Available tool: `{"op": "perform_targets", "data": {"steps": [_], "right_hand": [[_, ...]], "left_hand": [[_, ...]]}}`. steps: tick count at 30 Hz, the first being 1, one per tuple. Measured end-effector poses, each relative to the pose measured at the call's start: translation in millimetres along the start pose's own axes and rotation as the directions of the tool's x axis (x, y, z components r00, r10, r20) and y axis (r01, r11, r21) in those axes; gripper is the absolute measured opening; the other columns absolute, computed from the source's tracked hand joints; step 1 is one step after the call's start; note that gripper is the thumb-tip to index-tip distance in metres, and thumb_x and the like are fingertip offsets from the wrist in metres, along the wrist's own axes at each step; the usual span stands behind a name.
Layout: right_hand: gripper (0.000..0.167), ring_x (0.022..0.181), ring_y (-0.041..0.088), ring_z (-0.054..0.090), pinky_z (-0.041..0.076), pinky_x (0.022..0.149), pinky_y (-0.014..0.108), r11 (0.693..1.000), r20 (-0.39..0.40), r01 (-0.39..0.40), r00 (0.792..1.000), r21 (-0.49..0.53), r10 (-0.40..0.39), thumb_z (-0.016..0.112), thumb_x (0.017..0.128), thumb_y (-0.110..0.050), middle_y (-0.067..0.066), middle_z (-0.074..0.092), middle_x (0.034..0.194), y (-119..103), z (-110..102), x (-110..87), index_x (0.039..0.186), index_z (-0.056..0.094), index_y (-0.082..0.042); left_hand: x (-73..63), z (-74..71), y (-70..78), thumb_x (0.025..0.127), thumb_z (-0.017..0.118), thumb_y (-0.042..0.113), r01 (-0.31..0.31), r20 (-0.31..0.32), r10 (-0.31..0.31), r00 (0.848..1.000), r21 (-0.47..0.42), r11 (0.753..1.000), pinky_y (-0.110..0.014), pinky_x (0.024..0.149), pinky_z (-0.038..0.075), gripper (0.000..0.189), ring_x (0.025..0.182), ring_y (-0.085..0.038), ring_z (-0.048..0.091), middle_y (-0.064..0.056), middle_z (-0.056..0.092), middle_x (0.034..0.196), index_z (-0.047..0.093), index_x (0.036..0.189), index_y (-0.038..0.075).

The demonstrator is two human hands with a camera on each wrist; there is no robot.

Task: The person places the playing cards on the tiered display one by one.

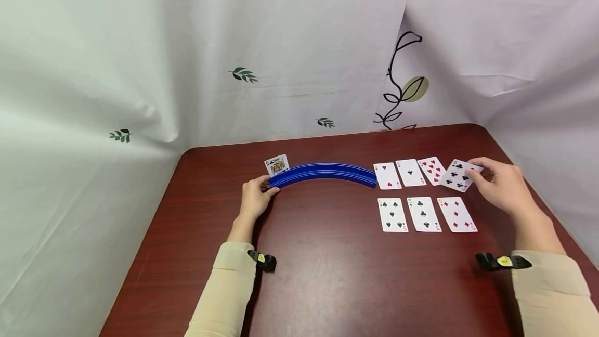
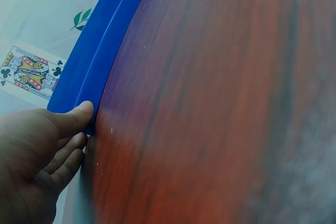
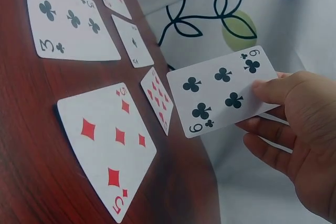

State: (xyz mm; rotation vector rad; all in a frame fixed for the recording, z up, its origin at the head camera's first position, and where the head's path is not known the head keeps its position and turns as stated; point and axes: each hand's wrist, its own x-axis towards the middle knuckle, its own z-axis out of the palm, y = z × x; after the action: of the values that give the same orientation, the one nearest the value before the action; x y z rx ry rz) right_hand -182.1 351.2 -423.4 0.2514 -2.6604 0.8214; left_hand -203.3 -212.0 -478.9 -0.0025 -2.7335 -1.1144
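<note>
My left hand (image 1: 255, 197) pinches the left end of a curved blue card holder (image 1: 323, 171), thumb on its near side. A king of clubs (image 1: 278, 164) stands upright in the holder close to that hand. On the right, my right hand (image 1: 502, 183) pinches a six of clubs (image 3: 220, 92) by its right edge, thumb on the face. That card is tilted and raised off the table, beside the face-up red heart card (image 1: 431, 170) at the end of the back row. Below it lies a five of diamonds (image 3: 113, 145).
The back row also has a two of hearts (image 1: 387, 176), touching or nearly touching the holder's right end, and an ace of clubs (image 1: 411, 172). In front lie a five of spades (image 1: 392, 215) and a three of clubs (image 1: 424, 214). White cloth (image 1: 299, 56) hangs behind the brown table (image 1: 327, 274).
</note>
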Motion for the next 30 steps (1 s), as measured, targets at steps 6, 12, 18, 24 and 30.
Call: {"op": "perform_targets", "data": {"steps": [6, 12, 18, 24, 30], "right_hand": [[0.016, 0.066, -0.009, 0.047, 0.037, 0.053, 0.015, 1.0, 0.011, 0.027, 1.0, 0.007, -0.027, 0.07, 0.094, -0.005, 0.019, 0.07, 0.082, -4, 1, 2.5, 0.108, 0.07, 0.001], [0.014, 0.067, -0.011, 0.048, 0.037, 0.056, 0.013, 0.999, 0.017, 0.049, 0.999, 0.018, -0.049, 0.07, 0.094, -0.005, 0.018, 0.07, 0.082, -9, 5, 5.9, 0.107, 0.07, 0.001], [0.013, 0.067, -0.006, 0.05, 0.039, 0.057, 0.013, 0.997, 0.024, 0.067, 0.997, 0.025, -0.068, 0.069, 0.095, -0.005, 0.017, 0.071, 0.084, -17, 12, 10.6, 0.106, 0.071, 0.0], [0.012, 0.067, -0.002, 0.053, 0.04, 0.057, 0.011, 0.996, 0.022, 0.074, 0.997, 0.047, -0.075, 0.07, 0.094, -0.005, 0.014, 0.071, 0.082, -25, 20, 15.4, 0.105, 0.072, -0.001], [0.013, 0.067, -0.002, 0.055, 0.04, 0.058, 0.012, 0.994, 0.025, 0.091, 0.995, 0.059, -0.093, 0.071, 0.094, -0.005, 0.014, 0.072, 0.084, -29, 24, 17.7, 0.106, 0.072, -0.002]], "left_hand": [[0.3, 0.8, 0.4, 0.09, 0.079, 0.011, -0.006, -0.007, 0.006, 1.0, -0.007, 1.0, -0.045, 0.089, 0.058, 0.038, 0.098, -0.032, 0.071, -0.022, 0.073, 0.104, 0.069, 0.123, -0.006], [0.0, 0.9, -0.2, 0.089, 0.079, 0.011, -0.011, -0.011, 0.011, 1.0, -0.008, 1.0, -0.045, 0.088, 0.058, 0.038, 0.097, -0.033, 0.071, -0.022, 0.073, 0.103, 0.069, 0.122, -0.007], [-0.6, -0.2, -0.5, 0.087, 0.081, 0.01, -0.013, -0.022, 0.013, 1.0, -0.005, 1.0, -0.045, 0.088, 0.058, 0.039, 0.097, -0.033, 0.071, -0.022, 0.073, 0.102, 0.069, 0.121, -0.007], [-0.8, -0.8, 0.8, 0.087, 0.08, 0.009, -0.024, -0.019, 0.024, 1.0, -0.009, 1.0, -0.047, 0.087, 0.058, 0.039, 0.096, -0.035, 0.071, -0.023, 0.073, 0.101, 0.069, 0.12, -0.008], [0.2, -0.2, 0.7, 0.088, 0.08, 0.01, -0.012, -0.006, 0.012, 1.0, -0.003, 1.0, -0.046, 0.088, 0.057, 0.039, 0.098, -0.034, 0.071, -0.023, 0.073, 0.103, 0.069, 0.122, -0.007]]}}
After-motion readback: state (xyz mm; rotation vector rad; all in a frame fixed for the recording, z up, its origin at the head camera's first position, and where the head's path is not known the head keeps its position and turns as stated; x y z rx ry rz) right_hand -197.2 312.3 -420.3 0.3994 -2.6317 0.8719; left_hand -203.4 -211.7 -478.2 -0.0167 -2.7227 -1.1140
